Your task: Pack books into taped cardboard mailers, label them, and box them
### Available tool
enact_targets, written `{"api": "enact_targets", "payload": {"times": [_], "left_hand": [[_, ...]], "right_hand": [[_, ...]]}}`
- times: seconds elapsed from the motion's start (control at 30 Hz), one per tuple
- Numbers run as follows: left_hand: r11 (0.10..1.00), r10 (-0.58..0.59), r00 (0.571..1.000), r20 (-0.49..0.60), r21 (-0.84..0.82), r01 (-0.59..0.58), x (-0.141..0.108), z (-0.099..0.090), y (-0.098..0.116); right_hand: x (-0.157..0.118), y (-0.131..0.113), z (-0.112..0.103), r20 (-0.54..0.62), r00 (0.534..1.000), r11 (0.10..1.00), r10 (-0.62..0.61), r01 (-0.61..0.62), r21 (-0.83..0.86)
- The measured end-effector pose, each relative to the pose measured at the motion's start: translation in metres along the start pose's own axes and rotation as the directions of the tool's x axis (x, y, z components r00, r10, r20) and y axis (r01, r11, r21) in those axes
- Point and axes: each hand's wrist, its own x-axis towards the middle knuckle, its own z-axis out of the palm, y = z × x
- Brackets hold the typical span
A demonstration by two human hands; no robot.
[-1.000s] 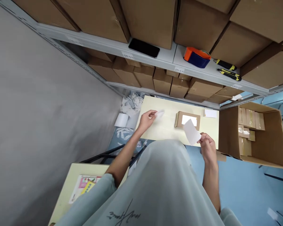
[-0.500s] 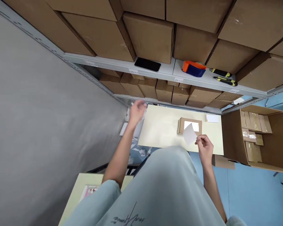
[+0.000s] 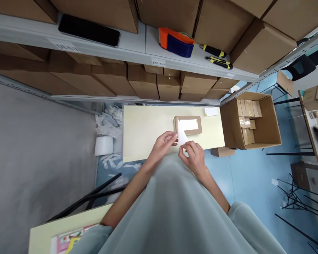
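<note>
A small white label (image 3: 182, 137) is held up between my two hands over the near edge of the cream table (image 3: 145, 130). My right hand (image 3: 194, 155) pinches its lower right corner between thumb and fingertips. At its left edge are the fingers of my left hand (image 3: 163, 144), closed together on it as far as I can see. Just behind the label, a small brown cardboard box (image 3: 198, 130) lies flat on the table. On its top is a white sticker (image 3: 190, 124), partly covered by the label in my hands.
A white card stack (image 3: 211, 112) lies at the table's back right. Beside it stands a large open carton (image 3: 266, 123) holding small boxes. The shelf above carries a phone (image 3: 88, 30), a tape dispenser (image 3: 176, 42) and cutters (image 3: 218, 61). Paper scraps (image 3: 112, 120) litter the left side.
My left hand has come from the table's left end to the label's left edge. My right hand has brought the label nearer the middle, and the view has swung right.
</note>
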Motion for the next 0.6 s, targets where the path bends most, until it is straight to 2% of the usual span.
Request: {"api": "enact_targets", "payload": {"times": [0.2,0.3,0.5,0.6], "left_hand": [[0.998,-0.018,0.999,0.041,-0.055,0.021,-0.006,0.004,0.000],[0.996,-0.025,0.999,0.031,-0.081,0.027,-0.007,0.004,0.000],[0.997,-0.023,0.999,-0.031,-0.073,0.020,-0.004,0.000,-0.006],[1.000,0.001,0.999,-0.042,-0.019,-0.002,-0.003,-0.005,-0.008]], "right_hand": [[-0.007,0.000,0.006,-0.007,1.000,0.996,-0.025,0.025,-0.090],[-0.007,0.000,0.008,-0.003,1.000,0.997,-0.006,0.005,-0.082],[0.001,0.005,0.002,0.192,0.978,0.991,0.084,-0.102,0.081],[0.009,0.012,-0.009,0.175,0.975,0.964,0.140,-0.175,0.200]]}}
